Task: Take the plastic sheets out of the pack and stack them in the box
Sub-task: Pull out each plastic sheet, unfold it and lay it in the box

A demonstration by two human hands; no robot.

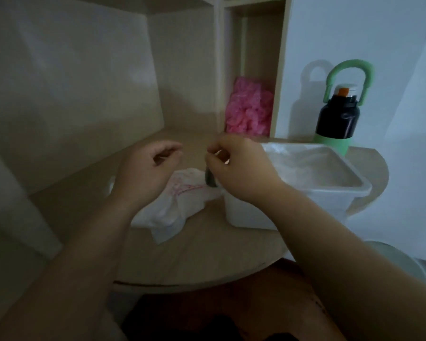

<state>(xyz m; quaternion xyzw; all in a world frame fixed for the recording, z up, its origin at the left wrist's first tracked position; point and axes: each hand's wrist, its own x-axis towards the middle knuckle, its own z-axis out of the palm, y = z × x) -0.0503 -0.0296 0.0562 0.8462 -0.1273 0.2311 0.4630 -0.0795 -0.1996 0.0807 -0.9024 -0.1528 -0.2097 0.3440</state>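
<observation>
L side: pale cabinet wall (pixel 71 94), dim light. L hand (pixel 153 166) hovers above the wood table (pixel 207 262), fingers curled in w/ thumb close to the fingertips. Can't tell if it pinches anything.

Just below and btw both hands lies the pack (pixel 172 207): a crumpled white plastic bag on the table w/ pink print on top, too blurred to read.

R hand (pixel 236 166) is level w/ the L, a small gap apart, fingers closed in a pinch. A dark piece (pixel 210 179) hangs from under its thumb, over the pack's R end. What that piece is, can't tell. R forearm crosses in front of the box's near L corner.

Box (pixel 330 193): white plastic tub just R of the pack, maybe touching it (contact hidden by the arm). Clear plastic sheets (pixel 312 166) lie crinkled inside.

Behind the hands, in a narrow shelf slot (pixel 256 45), sits a pink crumpled bundle (pixel 249 109).

Further R, behind the box, stands a bottle (pixel 337 119): black body, green base and loop handle, orange bit on the cap. Any label is unreadable.

Bottom R edge: a pale round rim (pixel 401 262), partly hidden by the R arm.
</observation>
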